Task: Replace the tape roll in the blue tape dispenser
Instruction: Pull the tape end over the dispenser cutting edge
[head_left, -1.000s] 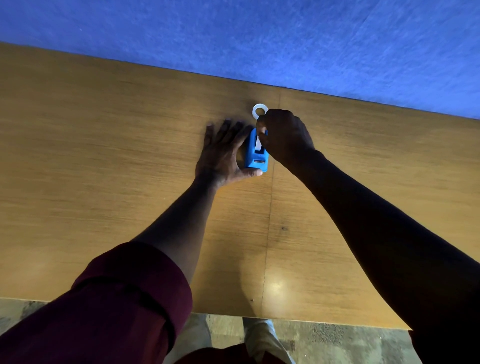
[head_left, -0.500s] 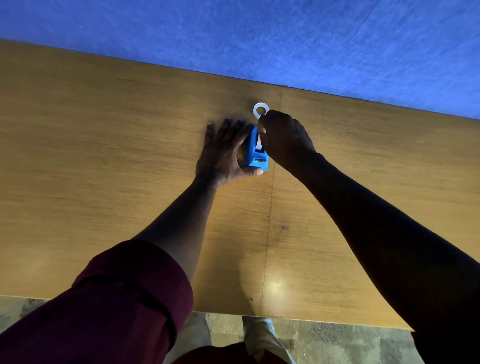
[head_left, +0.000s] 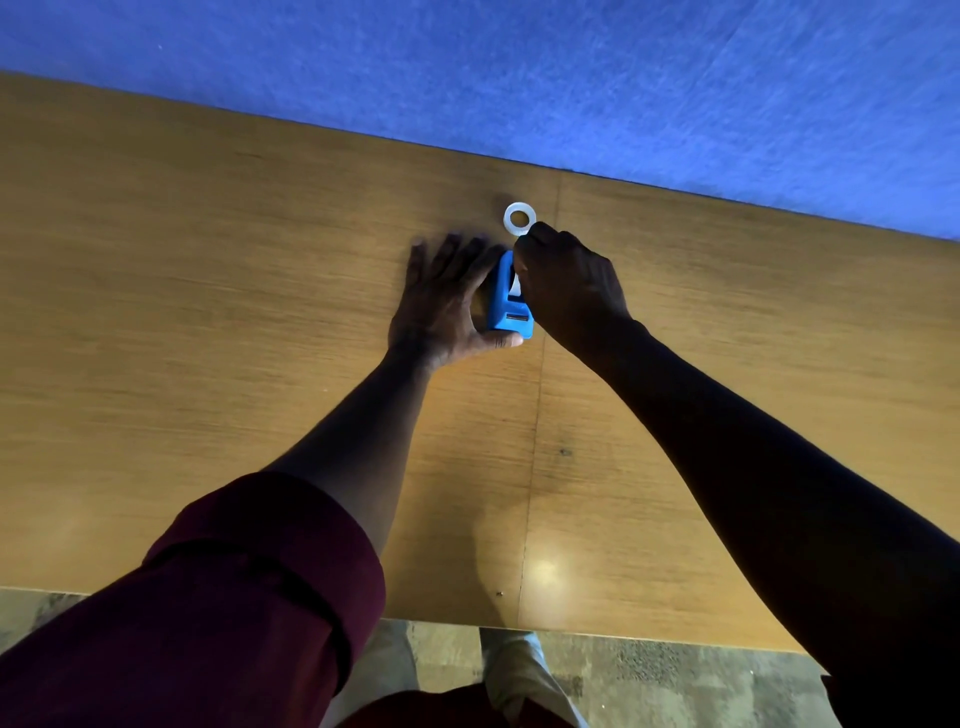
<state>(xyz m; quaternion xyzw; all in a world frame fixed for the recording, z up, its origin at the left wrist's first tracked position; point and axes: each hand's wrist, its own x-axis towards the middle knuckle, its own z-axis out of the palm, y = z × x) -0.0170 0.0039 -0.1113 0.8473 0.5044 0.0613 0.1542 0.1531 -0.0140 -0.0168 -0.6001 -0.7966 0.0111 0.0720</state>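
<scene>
The blue tape dispenser stands on the wooden table near its far edge. My left hand lies flat against the dispenser's left side, thumb curled under its near end, bracing it. My right hand is closed over the dispenser's top right, fingertips pinched at the white tape inside; what exactly they grip is hidden. A white tape ring lies flat on the table just beyond the dispenser, touching my right knuckles.
A blue felt partition rises behind the table's far edge. A seam runs down the tabletop. The table's near edge, the floor and my legs show at the bottom.
Both hands stay on the dispenser. My right hand has shifted slightly over its top; the white ring and dispenser have not moved.
</scene>
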